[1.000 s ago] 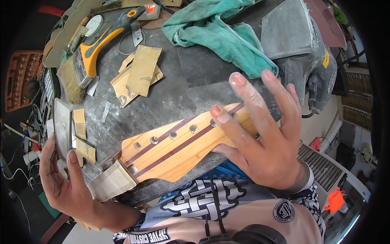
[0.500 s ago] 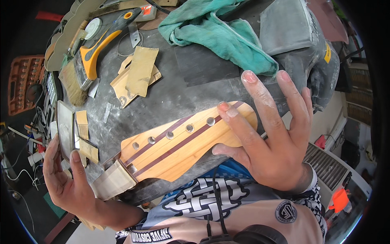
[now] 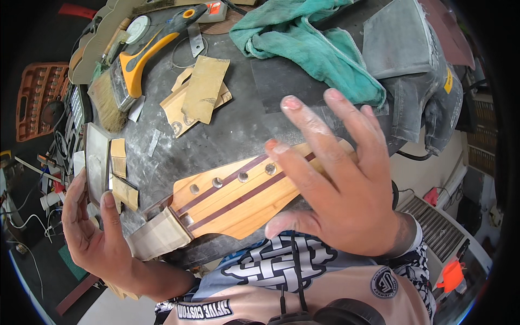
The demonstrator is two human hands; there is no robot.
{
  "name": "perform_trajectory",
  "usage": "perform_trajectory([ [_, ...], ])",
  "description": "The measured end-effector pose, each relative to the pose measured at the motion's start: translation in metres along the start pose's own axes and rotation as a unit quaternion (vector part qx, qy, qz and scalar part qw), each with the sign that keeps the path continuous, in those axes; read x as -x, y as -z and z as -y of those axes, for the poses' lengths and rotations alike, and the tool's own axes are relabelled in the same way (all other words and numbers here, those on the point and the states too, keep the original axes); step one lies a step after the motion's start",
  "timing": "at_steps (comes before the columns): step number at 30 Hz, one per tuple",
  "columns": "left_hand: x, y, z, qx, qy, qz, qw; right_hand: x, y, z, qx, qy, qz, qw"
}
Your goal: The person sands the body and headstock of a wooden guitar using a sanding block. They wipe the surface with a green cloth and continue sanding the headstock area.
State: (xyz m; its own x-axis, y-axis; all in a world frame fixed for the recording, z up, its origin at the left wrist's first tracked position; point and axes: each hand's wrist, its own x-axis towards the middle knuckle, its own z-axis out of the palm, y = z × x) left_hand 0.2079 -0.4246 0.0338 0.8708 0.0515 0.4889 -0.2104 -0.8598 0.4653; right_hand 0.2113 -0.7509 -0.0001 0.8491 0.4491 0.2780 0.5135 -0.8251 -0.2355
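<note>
A guitar headstock (image 3: 244, 195) of pale wood with dark purple stripes and a row of round holes lies on the dark worktop. Masking tape (image 3: 160, 235) wraps the neck at its left end. Spread over the headstock's right part is my right hand (image 3: 346, 189), dusty at the fingertips and holding nothing; contact with the wood is hard to tell. My left hand (image 3: 100, 233) is at the near end of a flat grey block (image 3: 97, 162). Its fingers are at the block's left edge, its thumb apart near the lower right corner. No firm grip shows.
Folded sandpaper pieces (image 3: 206, 89) and smaller scraps (image 3: 124, 192) lie left of centre. Behind them is a yellow-handled brush (image 3: 132, 73). A green cloth (image 3: 303, 43) and a grey dusty pad (image 3: 398, 38) sit at the back. An orange socket case (image 3: 40, 100) stands far left.
My right hand has moved left along the headstock, its fingers still spread. The left hand stays beside the grey block. The whole view has shifted slightly.
</note>
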Motion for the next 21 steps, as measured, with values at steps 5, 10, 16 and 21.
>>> perform_trajectory([
  [5,-0.001,0.001,0.001,0.000,-0.002,0.000,1.000,-0.007,-0.010,0.014,0.018,0.029,-0.008,0.999],
  [10,0.000,0.002,0.000,-0.003,-0.001,0.006,1.000,-0.004,-0.001,0.018,0.062,0.008,0.005,0.998],
  [16,0.000,0.002,0.003,0.004,-0.001,0.006,1.000,0.012,0.002,0.005,0.091,-0.021,-0.006,0.996],
  [21,0.000,0.002,0.001,0.001,-0.009,0.004,1.000,0.020,0.009,-0.002,0.117,-0.036,0.000,0.993],
])
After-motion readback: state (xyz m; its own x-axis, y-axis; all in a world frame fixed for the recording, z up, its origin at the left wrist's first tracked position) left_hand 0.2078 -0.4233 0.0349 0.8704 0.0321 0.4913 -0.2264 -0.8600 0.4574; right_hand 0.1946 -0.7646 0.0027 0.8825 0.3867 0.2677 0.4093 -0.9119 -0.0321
